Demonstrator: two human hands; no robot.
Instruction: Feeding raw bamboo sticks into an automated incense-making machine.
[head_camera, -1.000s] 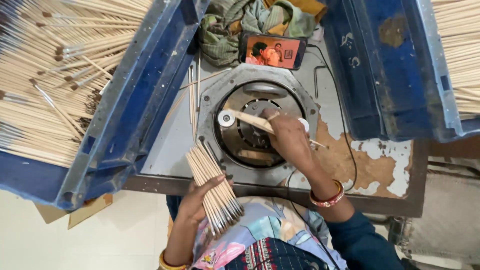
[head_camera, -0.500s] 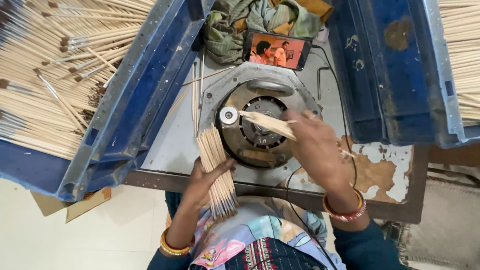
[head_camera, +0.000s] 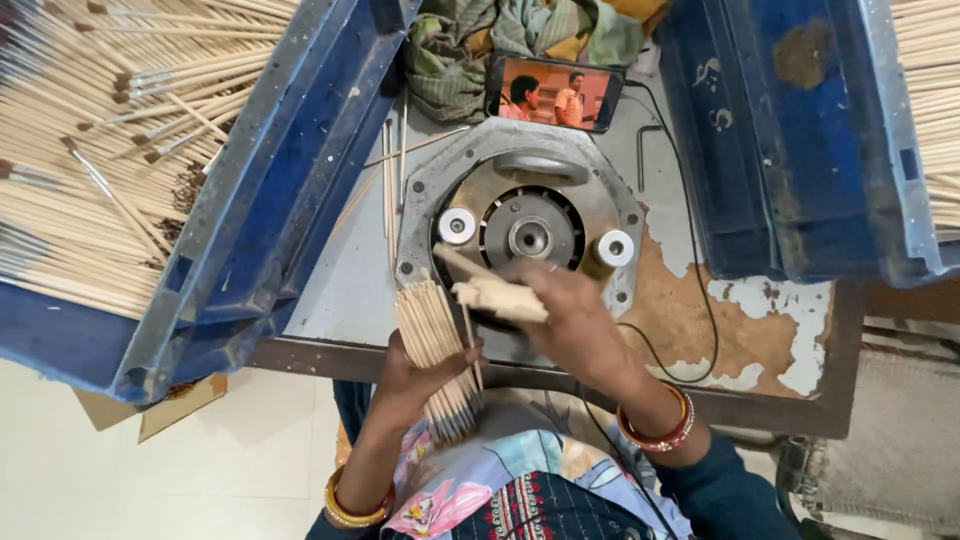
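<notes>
While a blue crate (head_camera: 250, 220) tilts at the far left, heaped with long pale sticks (head_camera: 90, 150), a few loose sticks (head_camera: 390, 180) lie on the grey desk (head_camera: 340, 290) just beside it. Nearer the desk's front edge, the left hand (head_camera: 415, 375) is clamped around a bundle of thin sticks (head_camera: 435, 350), their dark-tipped ends pointing down toward the person's lap and their pale ends rising over the rim of a round metal machine (head_camera: 520, 220). That machine sits at the middle of the desk, with a slotted hub and two small white rollers on either side of it. Over its lower edge the right hand (head_camera: 575, 325) grips a pale wooden piece (head_camera: 495, 295), fingers closed on it, just beside the bundle; both wrists carry bangles. Behind the machine a phone (head_camera: 555, 93) stands propped against crumpled cloth (head_camera: 470, 45), its screen lit. Right of that, a dark cable runs across the peeling desk surface, and a second blue crate (head_camera: 790, 140) holds more sticks at the far edge.
</notes>
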